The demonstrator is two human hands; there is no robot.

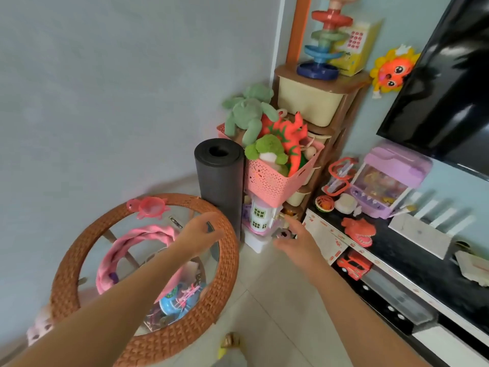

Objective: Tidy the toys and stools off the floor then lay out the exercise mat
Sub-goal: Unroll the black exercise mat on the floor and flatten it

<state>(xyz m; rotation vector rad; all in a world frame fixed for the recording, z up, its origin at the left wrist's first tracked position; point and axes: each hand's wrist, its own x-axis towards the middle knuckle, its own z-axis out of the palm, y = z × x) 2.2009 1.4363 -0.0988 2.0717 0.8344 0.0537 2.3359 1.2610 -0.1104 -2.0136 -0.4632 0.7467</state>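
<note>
**Going for the rolled mat in the corner**

Both hands are out and apart, fingers loosely spread, gripping nothing. Left hand (pixel 201 229) hangs over the wicker table rim (pixel 227 250); right hand (pixel 296 238) is near the toy house (pixel 260 215).

The exercise mat (pixel 219 181) stands upright, rolled, against the wall, wedged between the table and the pink basket (pixel 275 178).

Grip the roll low and high, then lift straight up; tilting right likely knocks the basket stack. Open floor (pixel 267 292) runs back toward you, between the table and TV bench (pixel 397 260). Pull out that way.
</note>
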